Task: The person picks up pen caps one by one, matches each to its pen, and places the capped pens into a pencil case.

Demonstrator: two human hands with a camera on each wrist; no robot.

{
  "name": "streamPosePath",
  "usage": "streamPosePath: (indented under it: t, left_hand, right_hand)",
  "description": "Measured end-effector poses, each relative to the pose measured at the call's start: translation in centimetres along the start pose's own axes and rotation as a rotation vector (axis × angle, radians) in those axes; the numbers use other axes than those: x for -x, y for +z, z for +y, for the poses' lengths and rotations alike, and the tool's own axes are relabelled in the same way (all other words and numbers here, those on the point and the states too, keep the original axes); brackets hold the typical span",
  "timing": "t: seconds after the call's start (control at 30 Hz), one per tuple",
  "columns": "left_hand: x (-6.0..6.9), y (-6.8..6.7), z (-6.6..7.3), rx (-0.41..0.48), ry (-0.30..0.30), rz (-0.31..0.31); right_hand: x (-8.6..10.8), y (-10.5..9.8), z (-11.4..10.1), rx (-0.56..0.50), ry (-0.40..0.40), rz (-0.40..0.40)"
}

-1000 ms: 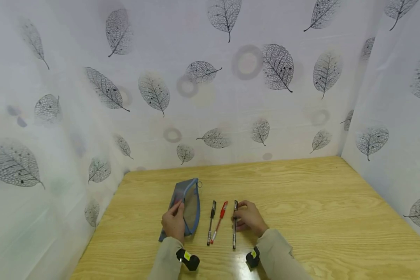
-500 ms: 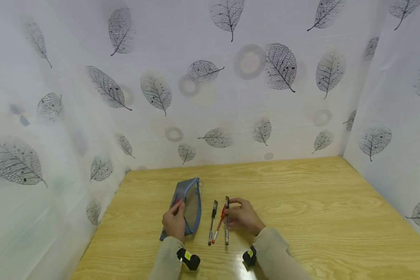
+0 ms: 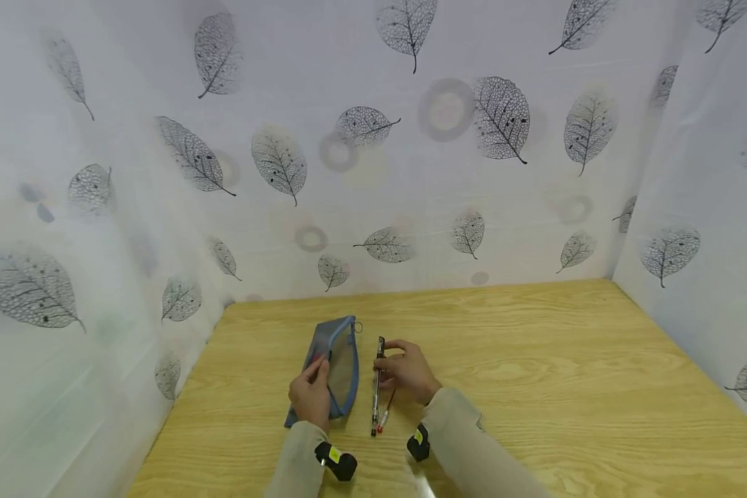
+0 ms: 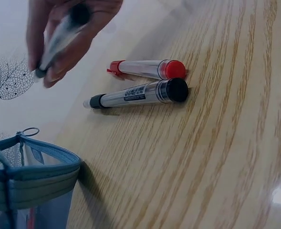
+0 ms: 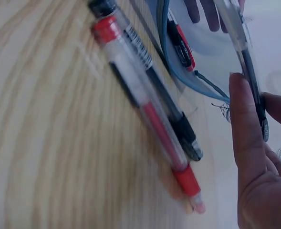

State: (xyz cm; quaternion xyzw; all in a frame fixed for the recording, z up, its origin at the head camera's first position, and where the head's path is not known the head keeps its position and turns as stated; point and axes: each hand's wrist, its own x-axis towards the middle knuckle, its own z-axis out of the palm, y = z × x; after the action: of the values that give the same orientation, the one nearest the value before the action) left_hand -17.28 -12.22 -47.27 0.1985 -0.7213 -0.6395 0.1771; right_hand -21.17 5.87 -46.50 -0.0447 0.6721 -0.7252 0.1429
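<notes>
My left hand (image 3: 311,398) pinches the near side of a blue zippered pencil case (image 3: 356,373), whose mouth gapes toward the right. My right hand (image 3: 409,373) holds a clear-barrelled black gel pen (image 5: 247,62) between thumb and fingers, raised off the table just right of the case. Below it a second black gel pen (image 4: 140,94) and a red gel pen (image 4: 150,69) lie side by side on the wood. The head view shows the held pen overlapping the black one. Inside the case, the right wrist view shows black and red pens (image 5: 181,47).
A wood-grain table (image 3: 535,366) spreads under everything. White leaf-print sheeting (image 3: 411,173) stands along its back and both sides. A small metal ring (image 3: 358,327) hangs at the far end of the case's zip.
My right hand has carried the black gel pen leftward, past the red pen and over the other black pen, toward the case. My left hand keeps its grip on the case.
</notes>
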Motion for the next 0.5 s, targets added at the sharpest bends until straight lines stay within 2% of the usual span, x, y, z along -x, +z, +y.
streamPosePath:
  t: [0.27,0.5]
  left_hand:
    - [-0.2,0.0,-0.2,-0.003,0.005,0.008]
    - [-0.4,0.1,-0.2,-0.002,0.000,0.013]
  right_hand:
    - [-1.3,2.8,-1.2,-0.076,0.016,0.025]
    - [-2.4,4.6,-1.6,-0.070,0.031,0.068]
